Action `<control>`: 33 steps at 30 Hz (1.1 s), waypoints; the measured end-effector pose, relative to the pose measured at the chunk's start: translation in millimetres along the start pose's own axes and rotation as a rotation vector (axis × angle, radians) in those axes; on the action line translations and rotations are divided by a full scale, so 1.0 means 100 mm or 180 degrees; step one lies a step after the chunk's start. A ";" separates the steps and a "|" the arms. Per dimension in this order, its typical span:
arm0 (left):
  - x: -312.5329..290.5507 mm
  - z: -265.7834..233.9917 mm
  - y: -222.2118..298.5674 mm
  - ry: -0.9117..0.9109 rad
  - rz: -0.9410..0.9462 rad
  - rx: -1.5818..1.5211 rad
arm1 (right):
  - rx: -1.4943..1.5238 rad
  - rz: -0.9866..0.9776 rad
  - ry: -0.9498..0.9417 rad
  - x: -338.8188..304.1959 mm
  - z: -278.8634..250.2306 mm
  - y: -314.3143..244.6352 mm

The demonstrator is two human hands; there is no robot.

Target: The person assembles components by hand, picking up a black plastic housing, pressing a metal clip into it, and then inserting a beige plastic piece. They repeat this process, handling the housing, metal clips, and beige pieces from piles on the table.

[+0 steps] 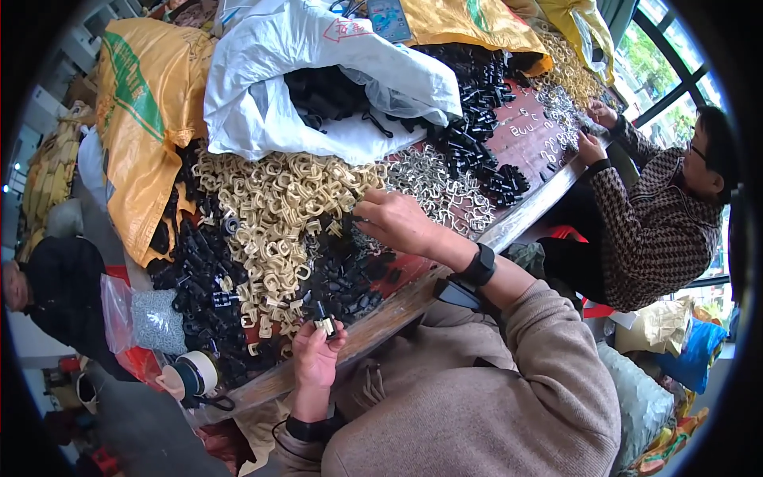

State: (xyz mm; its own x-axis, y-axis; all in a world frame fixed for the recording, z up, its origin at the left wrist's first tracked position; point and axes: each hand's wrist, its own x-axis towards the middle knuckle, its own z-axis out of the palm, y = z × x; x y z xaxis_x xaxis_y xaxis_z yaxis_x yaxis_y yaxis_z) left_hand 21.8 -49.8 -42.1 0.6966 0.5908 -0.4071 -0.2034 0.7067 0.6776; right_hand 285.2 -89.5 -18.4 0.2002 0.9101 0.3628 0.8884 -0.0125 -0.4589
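Note:
My left hand (315, 358) is closed at the near edge of the table. Between its thumb and fingers it pinches a small black-and-cream plastic part (324, 323), with the black end pointing up. My right hand (397, 222) reaches over the heap, its fingers bent together at the border of the cream loops and the dark parts. Whatever those fingertips hold, if anything, is hidden. Cream plastic loops (274, 211) lie in a large pile in front of me. Small black plastic parts (342, 274) are spread between my two hands.
A white sack (254, 95) of black pieces gapes open behind the pile, beside a yellow sack (131, 119). Silvery metal hooks (457, 195) lie to the right. A bag of pale beads (157, 322) and a tape roll (197, 372) sit left. Another person (660, 215) works at right.

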 end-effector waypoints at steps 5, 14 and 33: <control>0.05 0.01 0.02 -0.0040 -0.0020 0.0001 | 0.0209 0.0030 -0.0189 -0.07 0.02 -0.06; 0.05 -0.09 -0.06 -0.0278 0.0070 0.0033 | -0.1132 -0.0157 -0.0020 0.03 0.46 -0.07; 0.03 0.06 -0.06 0.0056 0.0226 0.0264 | -0.0591 -0.0547 0.0277 -0.16 0.35 -0.03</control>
State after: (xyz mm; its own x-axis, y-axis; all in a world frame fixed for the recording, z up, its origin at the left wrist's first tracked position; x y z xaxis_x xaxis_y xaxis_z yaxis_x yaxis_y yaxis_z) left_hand 28.7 -54.5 -43.7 0.6700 0.6455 -0.3666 -0.1936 0.6287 0.7531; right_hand 265.3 -89.6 -50.9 0.0675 0.8665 0.4946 0.9713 0.0562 -0.2309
